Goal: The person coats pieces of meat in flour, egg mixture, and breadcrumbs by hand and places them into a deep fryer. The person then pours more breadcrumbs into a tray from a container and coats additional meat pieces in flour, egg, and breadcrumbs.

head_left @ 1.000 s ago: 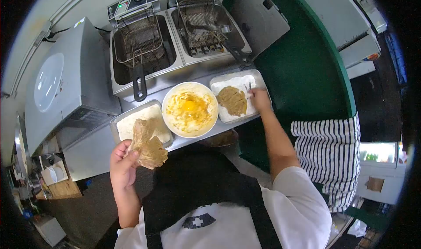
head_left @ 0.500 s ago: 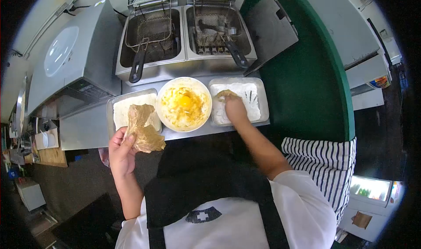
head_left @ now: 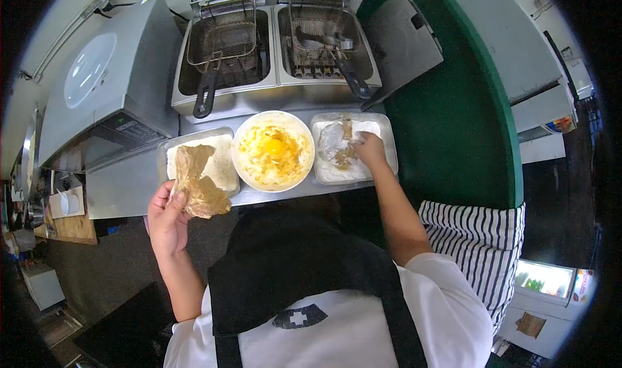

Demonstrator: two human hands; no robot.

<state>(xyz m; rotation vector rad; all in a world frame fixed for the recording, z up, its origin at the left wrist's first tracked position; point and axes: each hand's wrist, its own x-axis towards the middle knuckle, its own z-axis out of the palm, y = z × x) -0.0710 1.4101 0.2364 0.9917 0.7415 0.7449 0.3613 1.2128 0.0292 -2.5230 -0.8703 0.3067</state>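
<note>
In my left hand is a floppy, tan-brown flattened piece of meat, pinched between thumb and fingers. It hangs in front of the left tray of pale crumbs. On the right, my right hand grips the edge of another piece of meat, which lies in a metal tray of white flour. White powder coats much of that piece, while brown patches still show. Between the trays stands a white bowl of yellow, lumpy egg mixture with a whole yolk.
Behind the trays is a double fryer with two wire baskets, their black handles pointing toward me. A microwave stands at left. A green partition borders the right side, with a striped cloth below.
The meat in the flour tray now lies spread out with white powder on it, and my right hand has moved right. My left hand has shifted slightly left with its piece.
</note>
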